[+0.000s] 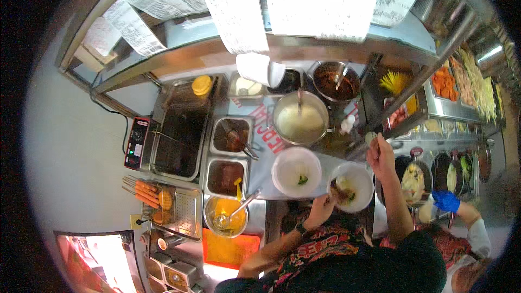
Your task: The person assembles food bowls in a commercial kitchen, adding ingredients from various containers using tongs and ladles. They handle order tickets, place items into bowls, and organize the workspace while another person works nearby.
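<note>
In front of me stand two white bowls side by side. The left white bowl (281, 175) holds a small heap of green and pale food. Green, pale and brown food lies in the right white bowl (364, 195). My left hand (319, 213) grips this bowl's near-left rim; blur hides the fingertips. Raised beyond the same bowl, my right hand (381, 158) pinches a small spoon-like utensil with a pale round end (370, 138). Behind the bowls is a steel pot (300, 120) of pale liquid with a utensil in it.
A dark sauce pot (336, 81) stands at the back. Leftward are steel sauce pans (228, 177), a bowl of yellow liquid (226, 215), a fryer-like vat (179, 142) and skewers (147, 193). At right, a co-worker's blue-gloved hand (445, 202) is near frying pans (415, 183). Printed slips (321, 4) hang overhead.
</note>
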{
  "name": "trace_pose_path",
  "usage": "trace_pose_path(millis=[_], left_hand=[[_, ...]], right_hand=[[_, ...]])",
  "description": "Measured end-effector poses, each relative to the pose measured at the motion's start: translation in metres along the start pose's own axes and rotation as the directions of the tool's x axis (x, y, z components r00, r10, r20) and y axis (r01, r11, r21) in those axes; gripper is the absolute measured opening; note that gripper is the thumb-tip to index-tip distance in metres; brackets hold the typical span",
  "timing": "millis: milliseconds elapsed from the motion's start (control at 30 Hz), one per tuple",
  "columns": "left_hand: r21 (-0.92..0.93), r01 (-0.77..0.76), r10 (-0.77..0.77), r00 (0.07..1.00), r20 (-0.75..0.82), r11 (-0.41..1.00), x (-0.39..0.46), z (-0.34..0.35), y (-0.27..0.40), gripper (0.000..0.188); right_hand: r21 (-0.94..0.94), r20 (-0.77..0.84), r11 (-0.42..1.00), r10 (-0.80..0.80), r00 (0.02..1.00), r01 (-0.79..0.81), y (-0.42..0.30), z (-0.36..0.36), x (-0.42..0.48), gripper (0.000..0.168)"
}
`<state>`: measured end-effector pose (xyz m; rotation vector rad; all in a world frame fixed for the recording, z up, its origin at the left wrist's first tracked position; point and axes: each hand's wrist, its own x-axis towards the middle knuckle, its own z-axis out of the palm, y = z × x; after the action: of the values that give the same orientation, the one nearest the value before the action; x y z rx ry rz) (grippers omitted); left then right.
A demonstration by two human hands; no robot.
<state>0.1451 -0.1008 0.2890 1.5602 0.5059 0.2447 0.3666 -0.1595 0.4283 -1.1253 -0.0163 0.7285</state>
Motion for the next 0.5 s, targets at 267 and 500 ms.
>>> trace_pose_path(millis=[267, 500], left_hand=[[0.041, -0.237, 0.24, 0.965, -0.106, 0.971, 0.043, 0.039, -0.109, 0.04], [-0.051, 0.083, -0.084, 0.996, 0.0, 0.995, 0.051, 0.024, -0.106, 0.049]], right_hand=[[-0.176, -0.001, 0.983, 0.058, 0.998, -0.058, 0.03, -0.014, 0.002, 0.034], [-0.358, 0.161, 0.925, 0.195, 0.967, -0.127, 0.062, 0.06, 0.102, 0.026]])
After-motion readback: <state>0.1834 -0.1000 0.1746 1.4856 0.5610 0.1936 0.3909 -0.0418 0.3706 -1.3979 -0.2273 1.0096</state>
